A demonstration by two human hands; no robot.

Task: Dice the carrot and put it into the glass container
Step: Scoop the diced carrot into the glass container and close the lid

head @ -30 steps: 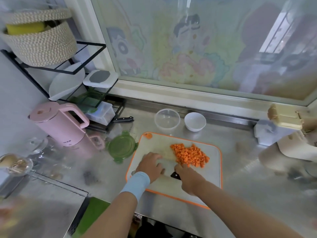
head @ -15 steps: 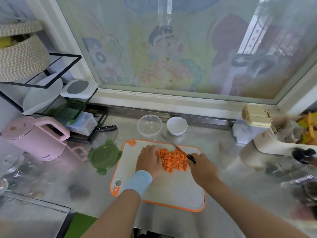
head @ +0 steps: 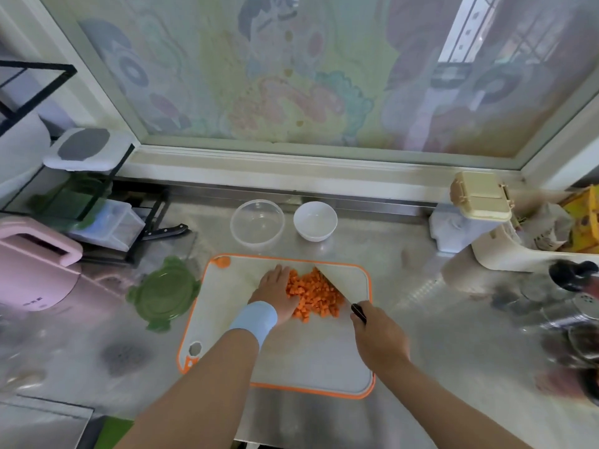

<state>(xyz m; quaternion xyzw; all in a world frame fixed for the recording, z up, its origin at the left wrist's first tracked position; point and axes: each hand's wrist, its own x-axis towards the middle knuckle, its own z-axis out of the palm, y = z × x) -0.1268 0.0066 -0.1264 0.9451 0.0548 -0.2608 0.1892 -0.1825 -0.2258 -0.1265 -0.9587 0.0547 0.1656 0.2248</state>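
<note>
Black-handled knife (head: pixel 358 312) is gripped by the right hand (head: pixel 379 338), fingers curled round the handle, w/ the blade laid slantwise along the right edge of the diced carrot (head: pixel 312 296). Nothing is held by the left hand (head: pixel 275 291): it is laid palm-down, fingers fairly straight, against the pile's left side. A pale blue wristband (head: pixel 254 319) is worn on that wrist. The carrot is heaped between hand & blade at centre frame, on the upper half of a white cutting board (head: pixel 291 358) w/ orange rim. Just above the board, apart from it, the glass container (head: pixel 257 223) is set on the steel counter (head: pixel 421 319), w/ a white bowl (head: pixel 315 221) just to its right. A green lid (head: pixel 163 293) is seen just left of the board, and a pink kettle (head: pixel 32 273) at the frame's left edge.
</note>
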